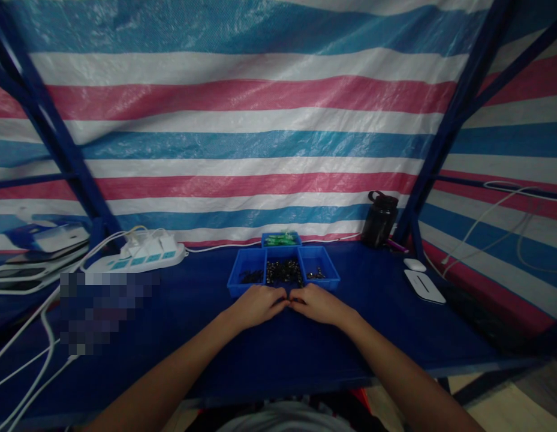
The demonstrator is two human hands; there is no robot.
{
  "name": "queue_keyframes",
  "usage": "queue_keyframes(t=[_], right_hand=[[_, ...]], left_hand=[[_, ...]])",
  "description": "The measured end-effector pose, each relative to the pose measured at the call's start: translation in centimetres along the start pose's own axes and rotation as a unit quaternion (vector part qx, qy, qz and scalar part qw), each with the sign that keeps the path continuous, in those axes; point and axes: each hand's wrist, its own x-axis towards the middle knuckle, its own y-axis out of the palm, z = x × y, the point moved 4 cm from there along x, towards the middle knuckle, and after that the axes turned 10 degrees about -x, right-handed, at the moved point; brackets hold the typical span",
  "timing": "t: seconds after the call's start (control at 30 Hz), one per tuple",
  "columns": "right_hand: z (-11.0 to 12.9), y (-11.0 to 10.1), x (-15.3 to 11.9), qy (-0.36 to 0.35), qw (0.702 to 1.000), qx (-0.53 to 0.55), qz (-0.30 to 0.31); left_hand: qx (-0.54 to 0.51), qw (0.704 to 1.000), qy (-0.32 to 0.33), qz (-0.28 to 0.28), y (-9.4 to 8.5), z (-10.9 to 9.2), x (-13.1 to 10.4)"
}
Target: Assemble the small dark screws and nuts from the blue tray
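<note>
Left grip (259, 305) and right grip (322, 303) close together, digits bent, beside glossy dark parts (283, 270).
Whether either pinches a small piece, I cannot tell. The parts lie heaped in the middle tray (285, 253), probably light, hard and slippery, best picked singly by their edges. The left tray (247, 260) has thin dark pieces (252, 276); the right tray (321, 257), a few shiny pieces (315, 274); the back tray (298, 241), green pieces (278, 239).

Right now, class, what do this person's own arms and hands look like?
The left hand and right hand show no gloves; the left forearm and right forearm show no sleeve, watch or bracelet. Fine markings cannot be made out.
</note>
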Motion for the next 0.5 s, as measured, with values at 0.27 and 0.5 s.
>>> queue_keyframes(t=[0.27, 0.5], right_hand=[[0.0, 0.19, 0.22, -0.008, 1.0, -0.011, -0.007], [-0.12, 0.56, 0.19, -0.033, 0.998, 0.059, 0.017]], left_hand=[[-0.029, 0.999, 0.021, -0.041, -0.27, -0.16, 0.0], [-0.046, 0.996, 0.047, -0.053, -0.17, -0.14, -0.05]])
